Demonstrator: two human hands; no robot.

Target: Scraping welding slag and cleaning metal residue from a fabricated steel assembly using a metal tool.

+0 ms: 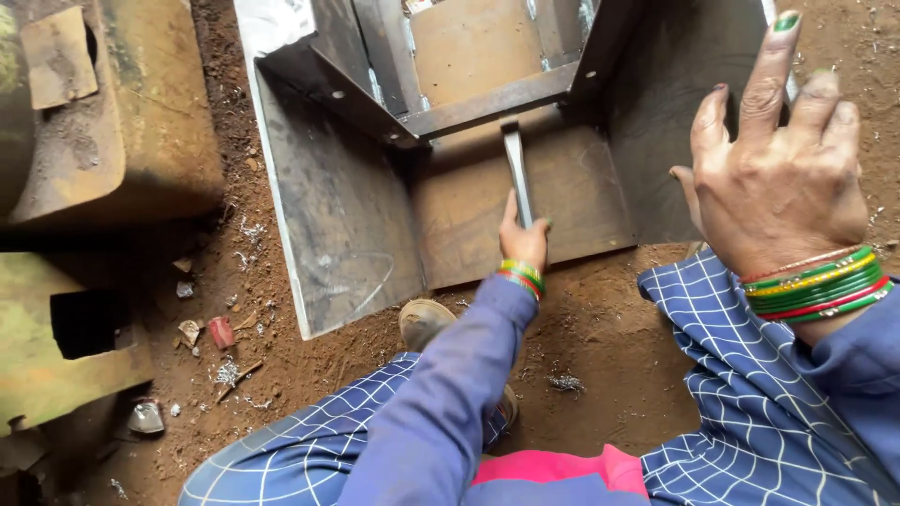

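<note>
Reddish-brown dirt floor (600,328) strewn with metal shavings carries a rusty sheet-steel housing (347,215), open toward the camera, with angle-iron bracing across its far side. To the left sit heavy, corroded machine parts (103,112), and small scraps and a crushed red bit lie in the dirt near them.

The left hand (523,239) reaches forward into the housing, its grip closed around the near end of a flat steel bar (516,164), which lies along the housing's bottom plate and points away toward the cross brace (487,103). The bar's far tip sits just under or against that brace; which of the two cannot be told. The right hand (783,178) is spread wide, holding nothing, fingers splayed against or just beside the housing's right wall (675,122). Green and red bangles ring both wrists.

Judged from this, the bar is being worked like a chisel or scraper along the plate. Doing it well likely means keeping the bar low and in line with the forearm, holding it firmly near the end without the fingers slipping under its edge, and keeping the free hand pressed on the wall so the housing does not shift.
</note>
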